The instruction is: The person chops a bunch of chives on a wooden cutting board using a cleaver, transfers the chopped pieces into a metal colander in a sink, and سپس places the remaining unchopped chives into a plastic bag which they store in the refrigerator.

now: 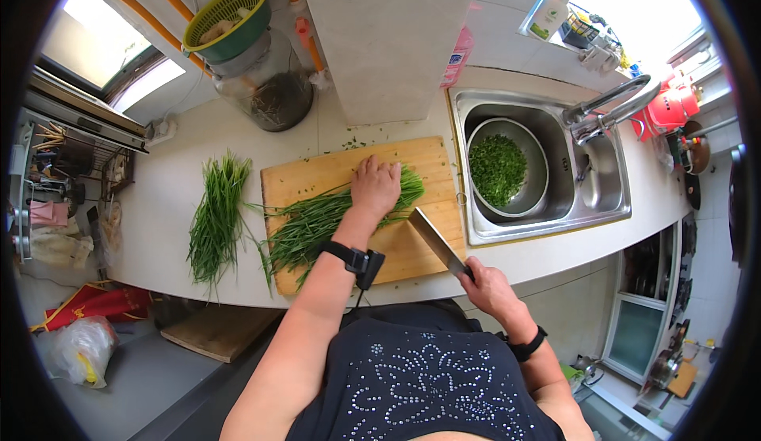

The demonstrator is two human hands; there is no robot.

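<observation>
A bunch of green garlic chives (315, 218) lies across a wooden cutting board (404, 256), its pale cut ends to the right. My left hand (376, 185) presses down on the bunch near those ends. In my right hand (490, 286) is the handle of a kitchen cleaver (437, 240). Its blade slants up and left over the board's right part, the tip close to the chives. Whether the blade touches the board is hard to tell. Chopped green bits are scattered along the board's far edge. A second bunch of chives (219, 221) rests on the counter left of the board.
Right of the board, a metal bowl (538, 170) of chopped greens (498, 170) sits in the steel sink (559, 203) below a faucet (618, 111). A wall column (389, 48) rises behind the board. Back left, a green basket (229, 21) tops a large glass jar (267, 93).
</observation>
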